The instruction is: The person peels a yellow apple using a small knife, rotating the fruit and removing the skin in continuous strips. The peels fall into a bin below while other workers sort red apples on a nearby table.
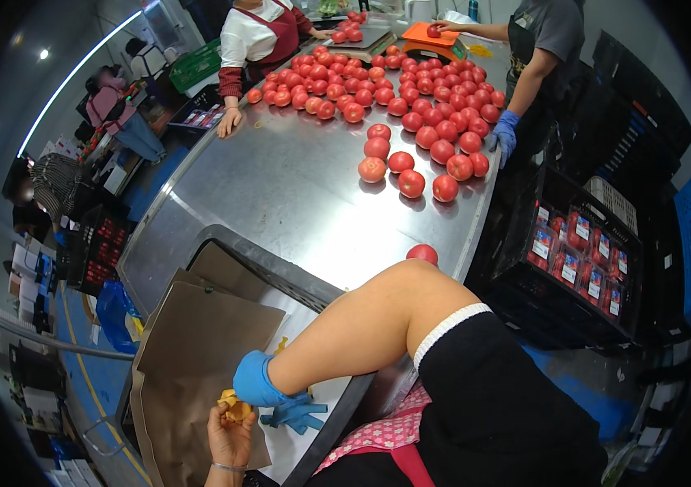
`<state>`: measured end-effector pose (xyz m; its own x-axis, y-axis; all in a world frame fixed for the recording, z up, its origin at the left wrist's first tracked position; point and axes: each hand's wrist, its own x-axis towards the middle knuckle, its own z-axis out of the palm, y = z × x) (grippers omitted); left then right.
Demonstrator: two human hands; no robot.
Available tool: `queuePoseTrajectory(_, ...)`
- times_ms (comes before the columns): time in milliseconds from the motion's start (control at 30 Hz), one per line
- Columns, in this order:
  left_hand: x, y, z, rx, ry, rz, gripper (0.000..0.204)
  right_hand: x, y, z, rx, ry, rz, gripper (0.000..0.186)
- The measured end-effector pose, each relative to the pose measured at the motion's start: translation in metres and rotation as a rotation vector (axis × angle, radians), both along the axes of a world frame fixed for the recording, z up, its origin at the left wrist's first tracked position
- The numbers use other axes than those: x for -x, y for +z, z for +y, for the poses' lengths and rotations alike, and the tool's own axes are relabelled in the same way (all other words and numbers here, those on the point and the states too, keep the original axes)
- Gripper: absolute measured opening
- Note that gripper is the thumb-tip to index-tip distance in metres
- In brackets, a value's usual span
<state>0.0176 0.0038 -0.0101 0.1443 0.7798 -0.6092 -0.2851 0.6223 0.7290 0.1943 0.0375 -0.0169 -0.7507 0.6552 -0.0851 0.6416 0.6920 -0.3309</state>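
My left hand point(228, 434), bare with a bracelet at the wrist, pinches a crumpled yellow item point(236, 408). My right hand point(260, 381), in a blue glove, reaches down beside it; its fingers are mostly hidden. Limp blue glove fingers point(297, 416) show on white paper just to its right, perhaps a separate glove. Both hands are over a dark crate point(263, 272) lined with brown cardboard point(175, 349) and white paper. A lone tomato point(422, 253) rests on the steel table point(264, 187) above my right arm.
Many tomatoes point(354, 85) cover the table's far half. Two co-workers point(256, 32) point(540, 57) stand there, one touching a tomato on an orange scale point(427, 36). Crates of packed tomatoes point(565, 252) stand right of the table. More people point(126, 114) work at the left.
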Motion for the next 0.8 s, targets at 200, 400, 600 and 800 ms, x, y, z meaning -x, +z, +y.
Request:
queuePoseTrajectory(200, 0.0006, 0.0002, 0.0012, -0.002, -0.003, 0.007, 0.029, 0.0048, -0.0018, 0.002, 0.005, -0.028, -0.052, 0.021)
queuePoseTrajectory(400, -0.0016, 0.002, -0.0003, -0.011, -0.001, 0.017, 0.029, 0.0036, 0.0, 0.0021, 0.012, -0.021, -0.054, 0.021)
queuePoseTrajectory(600, 0.0015, -0.0014, 0.0008, -0.019, 0.001, -0.019, 0.029, 0.0029, 0.0034, 0.0014, 0.042, -0.034, -0.051, 0.023)
queuePoseTrajectory(800, -0.0024, 0.0021, 0.0001, -0.005, 0.025, -0.026, 0.027, 0.0016, 0.0054, 0.0019, 0.056, -0.03, -0.072, 0.024)
